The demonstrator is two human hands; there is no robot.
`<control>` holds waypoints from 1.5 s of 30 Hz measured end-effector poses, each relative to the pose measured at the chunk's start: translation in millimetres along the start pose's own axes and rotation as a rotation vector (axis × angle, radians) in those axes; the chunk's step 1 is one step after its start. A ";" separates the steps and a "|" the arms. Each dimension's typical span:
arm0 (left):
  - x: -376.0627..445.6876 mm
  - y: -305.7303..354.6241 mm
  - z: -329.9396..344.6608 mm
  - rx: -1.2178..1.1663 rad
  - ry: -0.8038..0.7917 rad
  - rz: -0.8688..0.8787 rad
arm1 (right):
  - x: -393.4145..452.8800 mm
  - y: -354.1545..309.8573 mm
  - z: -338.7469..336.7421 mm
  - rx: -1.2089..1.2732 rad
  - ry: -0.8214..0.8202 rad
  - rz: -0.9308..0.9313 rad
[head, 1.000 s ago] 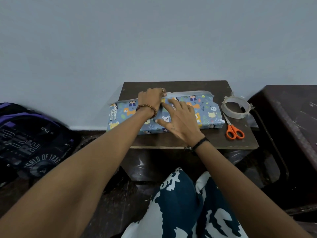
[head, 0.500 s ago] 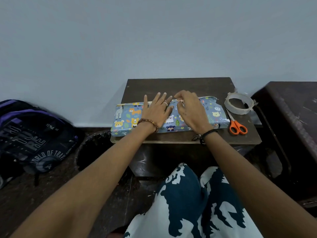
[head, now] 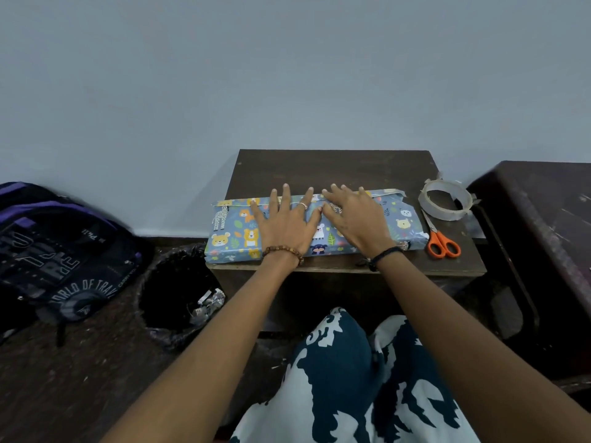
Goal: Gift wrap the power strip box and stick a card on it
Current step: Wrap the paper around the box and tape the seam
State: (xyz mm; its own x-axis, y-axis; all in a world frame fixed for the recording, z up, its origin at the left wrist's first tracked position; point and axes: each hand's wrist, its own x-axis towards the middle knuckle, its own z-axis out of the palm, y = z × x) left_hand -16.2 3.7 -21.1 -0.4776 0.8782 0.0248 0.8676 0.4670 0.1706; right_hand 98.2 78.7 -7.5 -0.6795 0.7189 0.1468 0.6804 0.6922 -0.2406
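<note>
Power strip box in blue animal-print paper (head: 399, 230) lying under both flat, spread hands, left (head: 284, 225) and right (head: 355, 220), on dark wooden table (head: 335, 167). Best pressed evenly outward from the touching thumbs along the far seam. Clear tape roll (head: 446, 199) and orange-handled scissors (head: 441, 241) just right of the right hand.

Dark table (head: 332, 169) carries wrapped box (head: 230, 233), tape roll (head: 445, 199), scissors (head: 443, 244).

box (head: 230, 233) | blue animal-print wrap | flat | table's near edge

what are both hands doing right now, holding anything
Left hand: open, fingers spread flat, pressing on the wrapped power strip box.
Right hand: open, flat on the same box, holding nothing.
</note>
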 end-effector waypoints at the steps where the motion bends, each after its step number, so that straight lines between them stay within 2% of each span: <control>1: -0.9 0.0 0.0 0.005 0.001 0.005 | -2.9 -1.9 -1.3 -0.017 0.004 0.005; 8: -3.4 0.5 -4.3 0.052 -0.015 0.037 | -10.4 -9.8 -2.1 -0.125 0.067 0.070; 12: -3.7 0.8 -4.6 0.062 -0.028 0.049 | -11.0 -11.1 -1.8 -0.080 0.103 0.103; 16: -2.4 -0.6 -3.4 0.044 -0.028 0.044 | -15.8 -4.9 -1.5 -0.105 0.038 0.109; 23: -2.6 -0.6 -1.5 0.041 -0.034 0.043 | -19.7 3.2 9.5 -0.100 -0.003 0.330; 24: -3.1 -0.7 -1.5 0.041 -0.033 0.046 | -20.9 4.5 10.5 -0.094 0.012 0.314; 28: -2.9 -0.4 -3.7 0.052 -0.077 0.044 | -27.4 7.3 11.3 -0.133 0.005 -0.003; 31: 1.9 0.0 -9.3 0.042 -0.059 0.047 | -34.3 10.1 5.9 -0.158 -0.034 -0.090; 34: 18.3 -0.5 -21.4 -0.048 -0.028 0.101 | -45.9 6.8 5.0 -0.136 0.067 -0.192; 36: 30.9 0.5 -29.0 -0.110 -0.052 0.124 | -47.6 5.4 8.0 -0.100 0.122 -0.210; 39: 43.7 7.5 -39.0 -0.179 -0.083 0.091 | -35.4 1.8 5.0 -0.019 0.115 -0.154; 45: 59.8 13.1 -33.9 -0.332 0.121 -0.048 | -16.6 2.0 6.0 -0.037 -0.039 -0.138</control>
State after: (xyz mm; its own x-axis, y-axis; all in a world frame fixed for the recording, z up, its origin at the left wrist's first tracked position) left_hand -38.2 58.9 15.9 -0.5467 0.8283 0.1226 0.7612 0.4307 0.4848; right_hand 109.2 67.8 -16.2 -0.7769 0.6142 0.1386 0.5889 0.7866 -0.1853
